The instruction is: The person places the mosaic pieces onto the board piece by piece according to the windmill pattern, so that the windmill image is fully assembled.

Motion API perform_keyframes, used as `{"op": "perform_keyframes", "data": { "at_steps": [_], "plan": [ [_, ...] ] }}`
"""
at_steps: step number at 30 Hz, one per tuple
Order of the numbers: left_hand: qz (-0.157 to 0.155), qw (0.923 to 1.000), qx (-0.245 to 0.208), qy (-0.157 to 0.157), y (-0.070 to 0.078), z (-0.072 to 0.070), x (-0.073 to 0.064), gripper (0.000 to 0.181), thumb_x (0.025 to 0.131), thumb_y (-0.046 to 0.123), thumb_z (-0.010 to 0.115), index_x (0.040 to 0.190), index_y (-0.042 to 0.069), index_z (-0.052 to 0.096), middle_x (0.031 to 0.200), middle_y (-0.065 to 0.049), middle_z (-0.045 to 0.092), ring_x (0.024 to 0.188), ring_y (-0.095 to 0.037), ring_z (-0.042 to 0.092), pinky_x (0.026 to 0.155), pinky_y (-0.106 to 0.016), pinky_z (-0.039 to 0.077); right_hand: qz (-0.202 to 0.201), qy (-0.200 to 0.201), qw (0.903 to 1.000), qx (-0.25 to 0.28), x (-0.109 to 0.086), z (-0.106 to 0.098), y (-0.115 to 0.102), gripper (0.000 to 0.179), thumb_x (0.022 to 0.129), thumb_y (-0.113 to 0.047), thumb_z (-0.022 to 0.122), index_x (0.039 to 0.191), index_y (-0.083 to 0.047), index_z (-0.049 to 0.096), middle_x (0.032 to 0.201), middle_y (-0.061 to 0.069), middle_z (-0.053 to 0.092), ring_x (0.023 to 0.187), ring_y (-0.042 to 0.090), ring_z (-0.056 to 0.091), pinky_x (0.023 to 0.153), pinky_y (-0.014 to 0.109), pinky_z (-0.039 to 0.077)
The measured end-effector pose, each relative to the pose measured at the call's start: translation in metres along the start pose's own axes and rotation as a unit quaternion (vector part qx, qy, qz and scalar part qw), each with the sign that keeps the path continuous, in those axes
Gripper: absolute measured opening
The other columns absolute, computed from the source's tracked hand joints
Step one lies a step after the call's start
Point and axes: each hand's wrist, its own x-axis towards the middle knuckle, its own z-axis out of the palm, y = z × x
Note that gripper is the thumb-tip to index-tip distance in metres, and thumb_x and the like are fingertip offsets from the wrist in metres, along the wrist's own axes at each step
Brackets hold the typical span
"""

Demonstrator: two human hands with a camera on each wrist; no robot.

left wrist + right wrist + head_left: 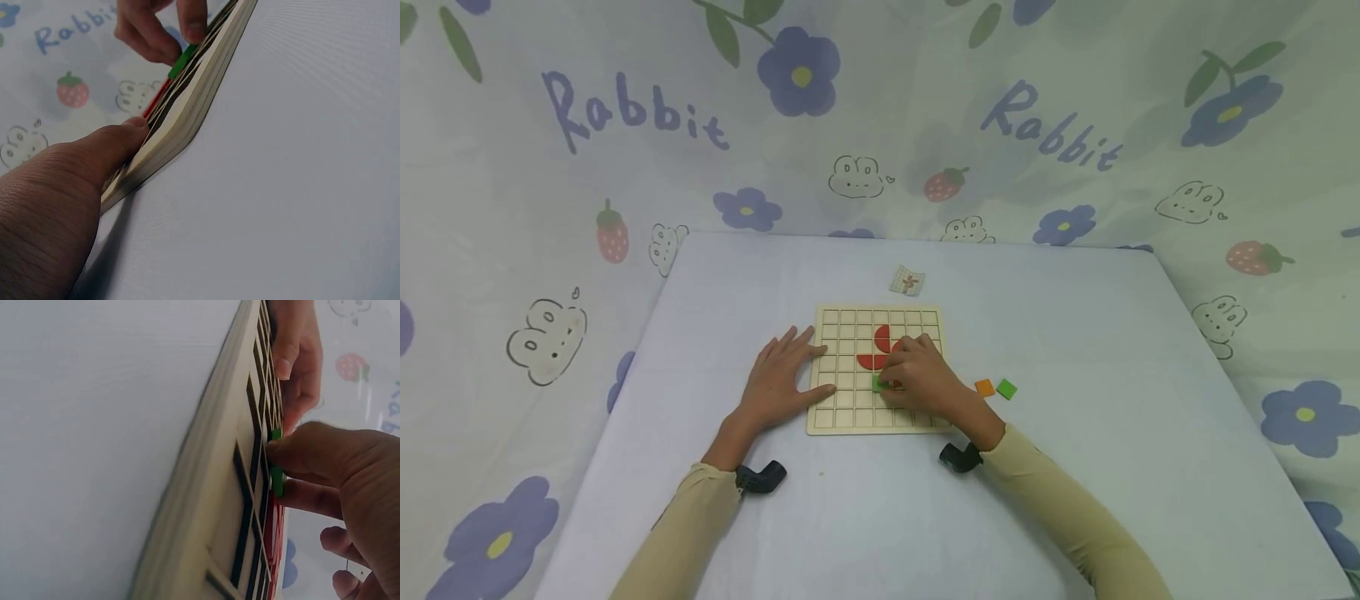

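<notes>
A wooden grid board (847, 419) lies on the white table. My right hand (920, 377) is over its lower middle, pinching a green square tile (277, 480) between thumb and fingertip, down at the grid. Several red curved pieces (872, 362) sit in the cells just above and beside that tile, some partly covered by the right hand. With fingers spread, my left hand (778, 382) rests at the board's left edge, its thumb (132, 128) lying over the rim.
Right of the board lie a loose orange tile (984, 387) and another green tile (1007, 388). A small patterned card (907, 281) is beyond the board's far edge. Black devices (762, 477) are worn on both wrists. A printed cloth (880, 108) hangs behind the table.
</notes>
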Motion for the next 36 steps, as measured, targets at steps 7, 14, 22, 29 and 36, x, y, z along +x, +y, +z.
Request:
{"op": "perform_keyframes", "data": {
  "at_steps": [7, 14, 22, 29, 36],
  "plan": [
    [0.002, 1.0000, 0.005, 0.002, 0.000, -0.002, 0.000, 0.076, 0.083, 0.072, 0.059, 0.137, 0.018, 0.057, 0.159, -0.007, 0.030, 0.148, -0.030, 0.015, 0.118, -0.051, 0.009, 0.022, -0.010, 0.9996, -0.012, 0.005, -0.001, -0.003, 0.007, 0.082, -0.019, 0.078, 0.084, -0.025, 0.081, 0.081, -0.010, 0.066, 0.085, 0.017, 0.048, 0.068, 0.034, 0.033],
    [0.005, 1.0000, 0.000, 0.005, 0.000, -0.002, 0.000, 0.074, 0.083, 0.068, 0.063, 0.137, 0.017, 0.057, 0.158, -0.008, 0.031, 0.147, -0.031, 0.017, 0.118, -0.052, 0.010, 0.047, -0.046, 0.9969, -0.044, 0.008, -0.004, -0.009, 0.011, 0.084, -0.025, 0.078, 0.095, -0.027, 0.080, 0.090, -0.009, 0.069, 0.082, 0.017, 0.048, 0.067, 0.035, 0.033],
    [0.005, 1.0000, 0.004, -0.002, 0.000, -0.001, 0.000, 0.076, 0.083, 0.071, 0.060, 0.137, 0.018, 0.056, 0.159, -0.006, 0.029, 0.148, -0.029, 0.015, 0.118, -0.052, 0.009, 0.039, -0.062, 0.9952, -0.065, 0.004, -0.007, -0.008, 0.017, 0.087, -0.024, 0.075, 0.102, -0.031, 0.078, 0.092, -0.008, 0.067, 0.085, 0.019, 0.050, 0.068, 0.035, 0.035],
    [0.007, 0.9999, 0.005, 0.006, 0.000, -0.003, 0.001, 0.072, 0.084, 0.067, 0.063, 0.137, 0.017, 0.057, 0.158, -0.007, 0.031, 0.147, -0.030, 0.016, 0.118, -0.052, 0.010, 0.077, -0.036, 0.9960, -0.029, 0.004, -0.003, -0.003, 0.010, 0.081, -0.023, 0.083, 0.089, -0.028, 0.081, 0.086, -0.011, 0.067, 0.076, 0.015, 0.043, 0.064, 0.033, 0.029],
    [-0.001, 1.0000, -0.002, -0.003, 0.002, -0.003, 0.000, 0.072, 0.084, 0.064, 0.064, 0.137, 0.016, 0.056, 0.159, -0.007, 0.030, 0.148, -0.030, 0.015, 0.118, -0.052, 0.009, 0.075, -0.004, 0.9972, -0.003, -0.007, -0.002, -0.002, 0.008, 0.081, -0.019, 0.082, 0.088, -0.022, 0.081, 0.092, -0.009, 0.070, 0.086, 0.015, 0.049, 0.067, 0.032, 0.032]
  ]
}}
